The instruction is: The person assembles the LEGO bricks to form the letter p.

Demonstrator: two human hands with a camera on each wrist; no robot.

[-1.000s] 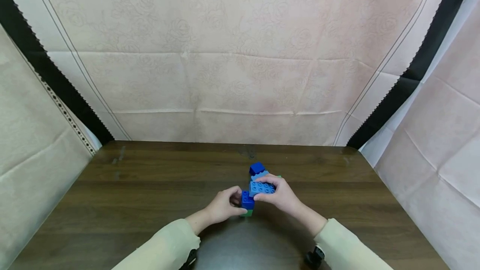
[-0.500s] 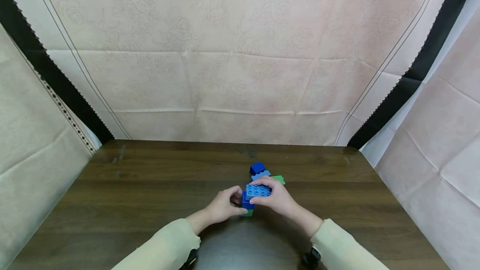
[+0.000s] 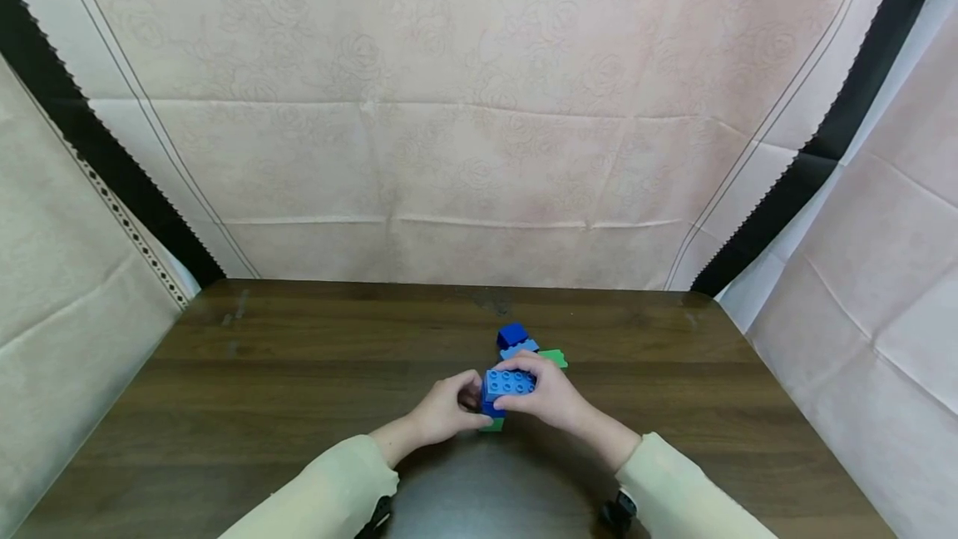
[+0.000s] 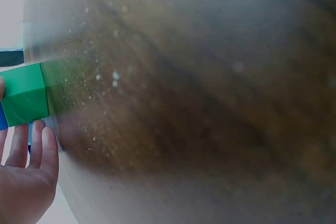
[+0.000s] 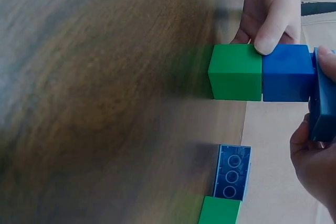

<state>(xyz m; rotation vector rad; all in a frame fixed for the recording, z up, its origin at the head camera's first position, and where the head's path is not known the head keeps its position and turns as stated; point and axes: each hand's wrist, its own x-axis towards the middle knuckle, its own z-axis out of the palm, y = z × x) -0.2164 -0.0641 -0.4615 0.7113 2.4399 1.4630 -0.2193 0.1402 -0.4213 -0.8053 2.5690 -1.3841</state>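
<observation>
My left hand (image 3: 443, 411) grips a short stack, its thumb on the near side. A green brick (image 5: 236, 72) forms the bottom of this stack on the table, with a dark blue brick (image 5: 286, 72) on top. My right hand (image 3: 552, 398) pinches a light blue studded brick (image 3: 511, 382) between thumb and fingers. In the right wrist view this brick lies over the dark blue brick's top and extends past it to one side. Whether it is pressed fully down I cannot tell. The left wrist view shows the green brick (image 4: 26, 94) above my fingers.
Behind my right hand lie a dark blue brick (image 3: 512, 335), a light blue brick (image 3: 520, 349) and a green brick (image 3: 554, 358). The light blue one stands on its side, its hollow underside showing in the right wrist view. A brown wooden table (image 3: 314, 348) meets pale cloth walls.
My right hand has moved left with the light blue brick, bringing it over the dark blue brick. The green brick behind has come into fuller view. My left hand stays in place.
</observation>
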